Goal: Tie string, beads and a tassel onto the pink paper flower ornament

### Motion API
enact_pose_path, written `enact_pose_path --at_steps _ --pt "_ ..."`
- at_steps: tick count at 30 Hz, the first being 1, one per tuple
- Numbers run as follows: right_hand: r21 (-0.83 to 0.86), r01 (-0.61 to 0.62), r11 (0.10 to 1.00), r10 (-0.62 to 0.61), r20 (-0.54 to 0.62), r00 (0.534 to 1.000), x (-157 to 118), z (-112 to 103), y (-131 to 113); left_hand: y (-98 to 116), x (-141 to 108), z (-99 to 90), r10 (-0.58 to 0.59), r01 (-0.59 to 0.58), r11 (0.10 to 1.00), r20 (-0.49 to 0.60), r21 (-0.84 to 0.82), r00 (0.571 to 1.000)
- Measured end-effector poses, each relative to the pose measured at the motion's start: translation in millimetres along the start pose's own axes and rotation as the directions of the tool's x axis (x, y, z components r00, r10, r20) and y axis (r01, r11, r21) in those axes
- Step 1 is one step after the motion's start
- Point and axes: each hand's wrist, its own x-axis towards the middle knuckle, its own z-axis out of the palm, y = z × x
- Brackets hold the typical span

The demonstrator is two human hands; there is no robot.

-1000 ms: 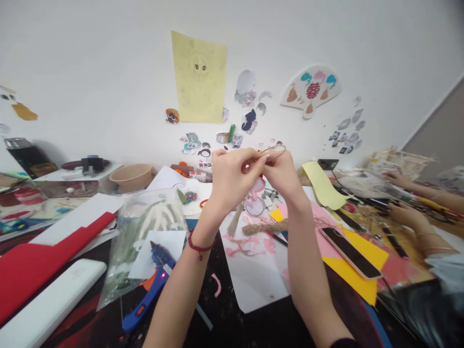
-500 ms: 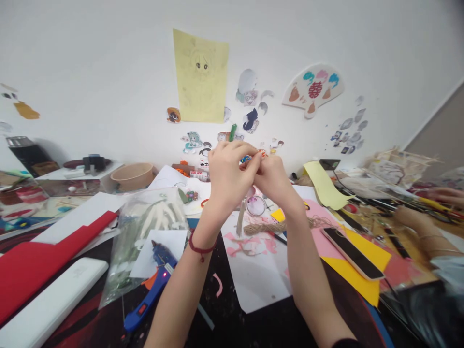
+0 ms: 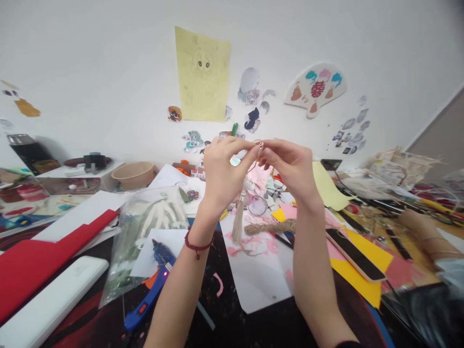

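Observation:
My left hand point(image 3: 226, 169) is raised above the table, its thumb and index finger pinched on a thin ring point(image 3: 253, 166). A small pale loop point(image 3: 260, 147) shows at the fingertips. My right hand point(image 3: 290, 162) meets it from the right, fingers curved and thumb and index tips closed at the same loop. Below the hands is a beige tassel point(image 3: 238, 222); whether it hangs from the ring I cannot tell. Close by it is a round hoop point(image 3: 257, 205) with a pinkish middle. A twisted hank of twine point(image 3: 270, 227) lies under the hands on white paper point(image 3: 259, 285).
A blue glue gun point(image 3: 150, 295) with a lit red light lies left of my forearm, beside a plastic bag point(image 3: 123, 261). Farther left are a white power bank point(image 3: 54, 299) and red sheet point(image 3: 32, 261). A phone point(image 3: 357, 253) and another person's arm point(image 3: 422, 232) are at right.
My hands have opened out from a tight clasp, the right one moving slightly right. The ring and pale loop now show between the fingertips. The view has shifted slightly.

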Motion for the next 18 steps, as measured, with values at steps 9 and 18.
enact_pose_path --at_steps 9,18 --pt "0.097 0.094 0.991 -0.084 -0.102 0.991 2.2 16.6 3.6 0.2 1.0 -1.5 -0.012 0.014 0.996 0.028 -0.093 1.0" --pt "0.059 0.119 0.991 -0.107 -0.179 0.978 1.8 18.5 1.0 2.7 -1.7 -0.1 0.097 -0.093 0.962 -0.003 0.258 0.995"
